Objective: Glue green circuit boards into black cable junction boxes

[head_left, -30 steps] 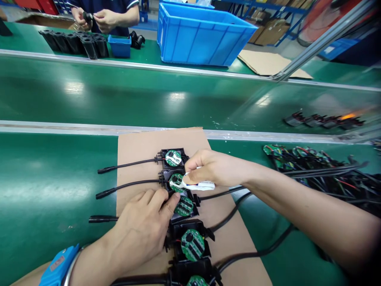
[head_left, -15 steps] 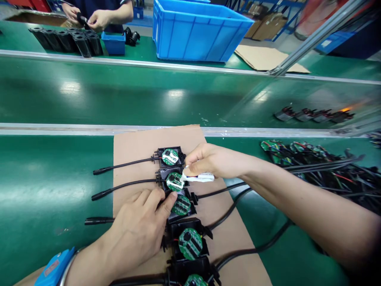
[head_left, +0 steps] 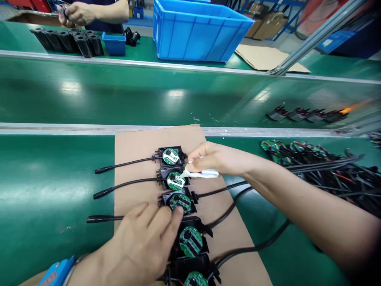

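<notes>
My right hand [head_left: 205,159] pinches a white squeeze tube [head_left: 204,174]. Its nozzle is over the second round green circuit board [head_left: 175,180], which bears white paste lines. White paste also lies on the farthest board [head_left: 170,156]. My left hand [head_left: 143,242] is stretched over the housings, fingers slightly bent, a fingertip at the near edge of the third board [head_left: 180,203], where no paste shows. Nearer to me are a fourth board [head_left: 191,241] and a fifth board [head_left: 195,279], partly cut off. Each board sits in a black housing with a cable.
A cardboard sheet [head_left: 133,147] lies under the housings. To the right is a heap of wired boards [head_left: 321,171]. Beyond the metal rail [head_left: 59,129], a large blue crate [head_left: 199,31], black tubes [head_left: 68,41] and another person's hands [head_left: 79,14] are at the far bench.
My left hand has slid toward me and slightly right, uncovering more of the third board. The tube's nozzle has moved up a little, and the second board's paste line is longer.
</notes>
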### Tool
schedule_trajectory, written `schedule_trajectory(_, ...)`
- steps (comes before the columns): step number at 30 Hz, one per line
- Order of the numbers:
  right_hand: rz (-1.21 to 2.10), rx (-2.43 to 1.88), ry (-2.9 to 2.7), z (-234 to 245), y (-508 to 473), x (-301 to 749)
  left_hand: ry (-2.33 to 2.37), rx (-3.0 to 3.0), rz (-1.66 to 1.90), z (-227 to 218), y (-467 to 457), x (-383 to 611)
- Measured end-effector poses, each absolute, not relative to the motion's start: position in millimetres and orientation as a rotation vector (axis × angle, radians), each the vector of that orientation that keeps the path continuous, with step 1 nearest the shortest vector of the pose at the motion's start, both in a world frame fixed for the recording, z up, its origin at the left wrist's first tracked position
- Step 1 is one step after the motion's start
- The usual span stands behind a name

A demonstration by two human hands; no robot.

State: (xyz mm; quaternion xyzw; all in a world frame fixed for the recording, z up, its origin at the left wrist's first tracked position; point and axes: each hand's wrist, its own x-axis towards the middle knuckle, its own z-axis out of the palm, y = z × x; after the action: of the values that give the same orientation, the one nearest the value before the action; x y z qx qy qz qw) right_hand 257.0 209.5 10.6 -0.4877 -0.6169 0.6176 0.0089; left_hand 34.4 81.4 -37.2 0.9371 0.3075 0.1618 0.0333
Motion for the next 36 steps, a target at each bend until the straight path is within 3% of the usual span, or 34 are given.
schedule_trajectory(8, 2.104, -1.452, -1.979, 12.2, 170.5, 243.0, 1.048, 2.977, 0.428, -52.5, 48.4, 44.5)
schedule_trajectory(36, 1.919, -1.460, -2.070, 12.3, 153.6, 257.8, 1.090, 2.933, 0.224, -51.4, 44.0, 43.0)
